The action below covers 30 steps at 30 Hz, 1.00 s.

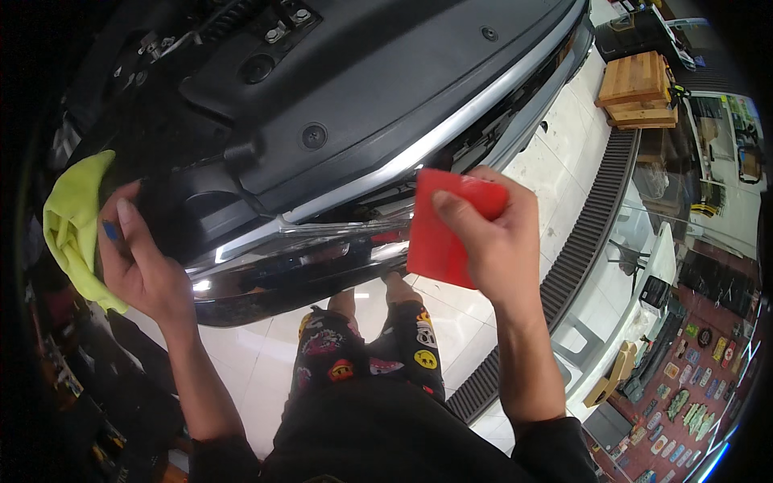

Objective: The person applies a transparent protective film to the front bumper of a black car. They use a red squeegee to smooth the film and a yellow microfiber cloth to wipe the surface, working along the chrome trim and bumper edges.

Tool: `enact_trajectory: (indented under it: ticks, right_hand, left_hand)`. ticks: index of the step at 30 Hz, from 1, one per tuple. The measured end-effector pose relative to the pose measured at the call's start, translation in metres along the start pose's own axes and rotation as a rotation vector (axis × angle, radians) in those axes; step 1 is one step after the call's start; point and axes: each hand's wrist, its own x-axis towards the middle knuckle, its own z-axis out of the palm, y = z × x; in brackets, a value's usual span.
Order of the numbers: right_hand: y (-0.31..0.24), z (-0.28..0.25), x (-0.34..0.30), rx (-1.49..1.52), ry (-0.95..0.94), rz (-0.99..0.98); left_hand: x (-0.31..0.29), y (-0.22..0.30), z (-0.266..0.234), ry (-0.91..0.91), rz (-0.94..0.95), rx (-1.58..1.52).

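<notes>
My right hand (499,241) grips a flat red squeegee (439,249), its thumb pressed on the near face. The squeegee is held up in front of the car's front end, and I cannot tell if it touches anything. At the left, my left hand (145,266) is closed with a yellow-green cloth (72,225) bunched behind its fingers. A small blue patch (110,230) shows on one of those fingers. Between the hands lie the car's black plastic cover (362,105), a silver trim strip (386,165) and the glossy dark bumper (282,282).
A grooved dark floor strip (592,201) runs along the right, past a wooden crate (636,84). White tiled floor (467,318) lies under my legs. Farther right stand a white counter (644,274) and a dark red board (684,386) with several small badges.
</notes>
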Motion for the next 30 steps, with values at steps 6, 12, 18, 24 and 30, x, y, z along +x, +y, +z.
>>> enact_trajectory:
  ticks: [6, 12, 18, 24, 30]
  right_hand:
    - [0.000, 0.004, -0.002, 0.093, 0.148, 0.060]
    - [-0.013, 0.013, -0.012, 0.019, 0.176, 0.067]
    - [-0.007, 0.026, -0.020, -0.009, 0.244, 0.073]
    - [-0.017, 0.024, -0.026, 0.529, 0.365, 0.255]
    - [-0.002, 0.011, -0.020, 0.312, 0.352, 0.098]
  left_hand:
    - [0.000, 0.012, -0.004, -0.035, -0.029, 0.019]
    - [-0.006, 0.015, -0.014, -0.055, -0.097, 0.042]
    - [-0.005, 0.021, -0.017, -0.048, -0.107, 0.022]
    - [-0.006, 0.030, -0.016, -0.024, -0.081, 0.040]
    - [-0.004, 0.037, -0.018, -0.035, -0.063, -0.019]
